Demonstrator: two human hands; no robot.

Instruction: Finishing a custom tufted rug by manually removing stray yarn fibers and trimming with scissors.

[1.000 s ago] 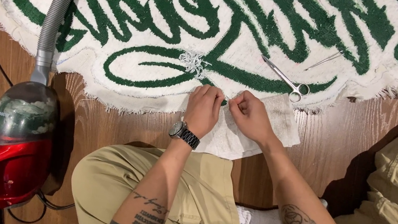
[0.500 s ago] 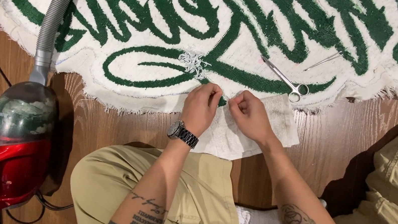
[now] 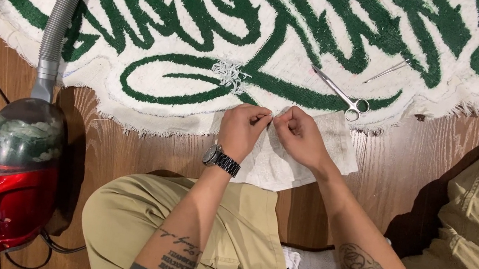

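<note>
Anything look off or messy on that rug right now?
A small clump of loose white threads lies on the green lettering of the rug, just above the left hand. The rug's edge is frayed. Scissors lie loose on it.

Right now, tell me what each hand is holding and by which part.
Both the left hand and right hand pinch the near edge of the tufted rug between fingertips; what exactly sits between the fingertips is too small to tell.

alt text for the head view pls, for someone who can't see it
Seen from above, a seated person's left hand and right hand pinch together at the edge of a white and green tufted rug on a wood floor. Scissors and a thin metal tool lie on the rug; a red vacuum stands at the left.
</note>
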